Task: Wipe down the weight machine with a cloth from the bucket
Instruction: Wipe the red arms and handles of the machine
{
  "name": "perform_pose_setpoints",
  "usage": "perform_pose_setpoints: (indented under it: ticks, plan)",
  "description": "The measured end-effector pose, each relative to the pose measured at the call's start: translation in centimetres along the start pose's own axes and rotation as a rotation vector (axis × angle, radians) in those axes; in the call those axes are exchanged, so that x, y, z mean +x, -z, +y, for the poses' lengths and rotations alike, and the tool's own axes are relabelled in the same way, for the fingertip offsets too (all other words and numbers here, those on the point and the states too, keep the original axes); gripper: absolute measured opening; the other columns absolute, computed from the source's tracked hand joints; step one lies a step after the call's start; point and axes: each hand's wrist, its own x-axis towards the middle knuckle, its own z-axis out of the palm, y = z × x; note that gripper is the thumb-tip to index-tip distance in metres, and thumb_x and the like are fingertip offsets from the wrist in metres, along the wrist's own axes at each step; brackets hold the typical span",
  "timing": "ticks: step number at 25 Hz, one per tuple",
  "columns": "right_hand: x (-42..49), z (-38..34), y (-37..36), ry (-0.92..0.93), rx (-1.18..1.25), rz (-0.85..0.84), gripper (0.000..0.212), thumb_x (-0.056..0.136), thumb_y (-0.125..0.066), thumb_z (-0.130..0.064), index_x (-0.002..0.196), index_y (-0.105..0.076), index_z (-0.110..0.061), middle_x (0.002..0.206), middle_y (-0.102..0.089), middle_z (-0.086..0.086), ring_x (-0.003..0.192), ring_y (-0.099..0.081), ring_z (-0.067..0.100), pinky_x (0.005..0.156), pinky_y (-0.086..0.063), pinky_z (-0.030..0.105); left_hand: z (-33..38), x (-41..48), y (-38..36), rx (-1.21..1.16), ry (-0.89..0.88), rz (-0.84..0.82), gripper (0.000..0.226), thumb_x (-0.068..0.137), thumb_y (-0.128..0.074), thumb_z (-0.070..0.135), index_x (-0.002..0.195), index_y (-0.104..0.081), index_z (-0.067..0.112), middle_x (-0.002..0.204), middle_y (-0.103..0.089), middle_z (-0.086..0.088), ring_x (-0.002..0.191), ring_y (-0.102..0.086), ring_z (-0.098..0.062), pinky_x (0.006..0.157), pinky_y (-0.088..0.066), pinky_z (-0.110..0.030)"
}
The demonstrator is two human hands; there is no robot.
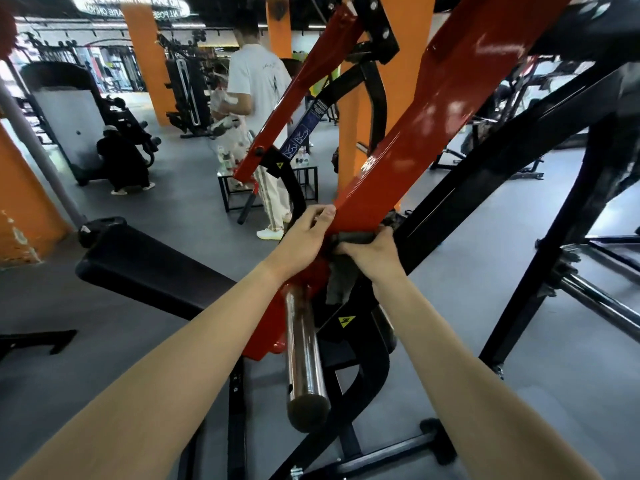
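Dead centre before you, your right hand (372, 252) grips the dark cloth (356, 237) against the lower end of the red arm (415, 133) of the weight machine (485, 178). Your left hand (304, 233) sits close at its nine o'clock, thumb and fingers clasping the red arm's edge. The cloth's slack hangs toward six o'clock, beside the chrome peg (304, 358).

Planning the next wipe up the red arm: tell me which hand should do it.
Right. The right hand holds the grey cloth against the red arm at its lower end; the left hand only grips the arm's edge, with no cloth.
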Motion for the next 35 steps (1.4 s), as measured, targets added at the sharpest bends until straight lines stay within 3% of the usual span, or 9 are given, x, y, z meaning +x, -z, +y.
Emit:
perform_pose_setpoints:
  ticks: [4,6,9,11,14,19,24,30,35]
  plan:
    - [0.6,0.0,-1.2,-0.027,0.014,0.192,0.091,0.043,-0.088,-0.045,0.120,-0.052,-0.010,0.104,-0.070,0.005,0.091,-0.073,0.021,0.080,-0.063,0.041,-2.4,0.9,1.6,-0.014,0.028,-0.091,0.038,0.111,-0.034,0.044,0.101,-0.063,0.022,0.093,-0.056,0.017,0.082,-0.051,0.008,0.080,-0.042,-0.016]
    - [-1.1,0.7,-2.8,-0.082,-0.034,0.162,0.085,0.059,-0.087,-0.041,0.123,-0.042,-0.006,0.103,-0.066,0.001,0.095,-0.069,0.018,0.085,-0.060,0.039,-3.5,1.1,2.2,-0.010,0.009,-0.111,0.028,0.112,-0.035,0.037,0.105,-0.060,0.026,0.094,-0.058,0.017,0.083,-0.053,0.005,0.073,-0.040,-0.012]
    - [-1.3,1.4,-3.7,-0.072,-0.184,0.141,0.097,0.044,-0.081,-0.051,0.123,-0.056,-0.001,0.097,-0.073,0.002,0.088,-0.073,0.016,0.080,-0.064,0.039,-4.9,1.8,3.3,-0.100,0.014,-0.179,0.037,0.112,-0.038,0.036,0.111,-0.068,0.014,0.085,-0.063,-0.001,0.075,-0.059,-0.013,0.064,-0.042,-0.015]
    - [-0.8,0.7,-3.4,-0.056,-0.238,0.258,0.075,0.047,-0.079,-0.048,0.111,-0.064,-0.013,0.096,-0.074,0.001,0.085,-0.074,0.015,0.079,-0.064,0.040,-5.7,2.2,3.8,-0.220,0.046,-0.215,0.042,0.110,-0.041,0.036,0.110,-0.072,0.008,0.089,-0.063,-0.013,0.079,-0.059,-0.025,0.072,-0.043,-0.031]
    - [-5.3,-2.5,-6.4,0.014,-0.302,0.398,0.031,0.079,-0.077,-0.021,0.099,-0.053,-0.026,0.096,-0.065,-0.004,0.091,-0.068,0.018,0.080,-0.058,0.038,-6.8,1.6,4.2,-0.322,0.028,-0.273,0.040,0.109,-0.042,0.033,0.109,-0.073,0.007,0.098,-0.068,-0.018,0.089,-0.064,-0.033,0.083,-0.050,-0.043]
    - [-7.4,-1.7,-10.2,0.019,-0.738,0.222,0.024,0.090,-0.067,-0.017,0.106,-0.050,-0.011,0.096,-0.060,0.003,0.091,-0.058,0.023,0.073,-0.045,0.033,-8.3,1.7,5.1,-0.445,0.042,-0.360,0.039,0.109,-0.041,0.036,0.097,-0.078,0.037,0.110,-0.076,0.007,0.111,-0.068,-0.014,0.108,-0.048,-0.043]
    - [-7.4,-2.9,-11.6,0.242,-0.837,0.364,0.019,0.084,-0.066,-0.011,0.103,-0.066,-0.015,0.099,-0.064,0.000,0.093,-0.058,0.018,0.074,-0.046,0.028,-9.0,0.4,6.7,-0.511,0.009,-0.458,0.043,0.113,-0.032,0.033,0.111,-0.069,0.011,0.103,-0.070,-0.006,0.101,-0.065,-0.017,0.089,-0.048,-0.031]
    - [-7.2,-0.5,-14.7,0.294,-1.298,0.106,0.008,0.085,-0.066,-0.020,0.088,-0.066,-0.013,0.087,-0.056,-0.001,0.084,-0.059,0.024,0.067,-0.036,0.033,-11.6,0.5,8.6,-0.472,0.138,-0.340,0.046,0.109,-0.034,0.046,0.096,-0.068,0.018,0.096,-0.072,-0.010,0.096,-0.069,-0.027,0.098,-0.054,-0.050]
    - [-7.7,0.8,-17.5,0.431,-1.466,0.006,0.014,0.090,-0.055,-0.012,0.092,-0.067,-0.020,0.096,-0.065,0.000,0.090,-0.056,0.024,0.079,-0.050,0.036,-12.6,-0.4,9.0,-0.413,0.134,-0.279,0.052,0.108,-0.034,0.047,0.089,-0.071,0.017,0.091,-0.071,-0.007,0.096,-0.068,-0.025,0.095,-0.052,-0.044]
